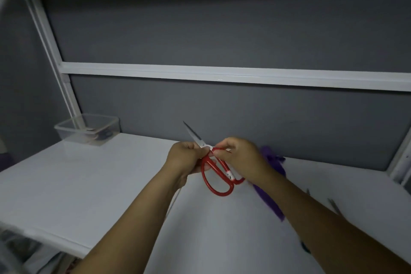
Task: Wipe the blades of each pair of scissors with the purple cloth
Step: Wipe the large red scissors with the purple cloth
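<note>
A handle mark [230, 175] I cannot read, red-handled scissors [216, 177] above the white table [89, 184], left hand [186, 159] curled round the blade base, right hand [241, 158] pinching a handle, purple cloth [274, 162] half hidden behind it

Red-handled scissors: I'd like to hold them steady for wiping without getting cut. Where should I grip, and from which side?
Grip the red-handled steel scissors by their loop handles, coming from the near, lower side. The blades point up and away to the far left; the loops hang nearer, below the left hand at the pivot.
</note>
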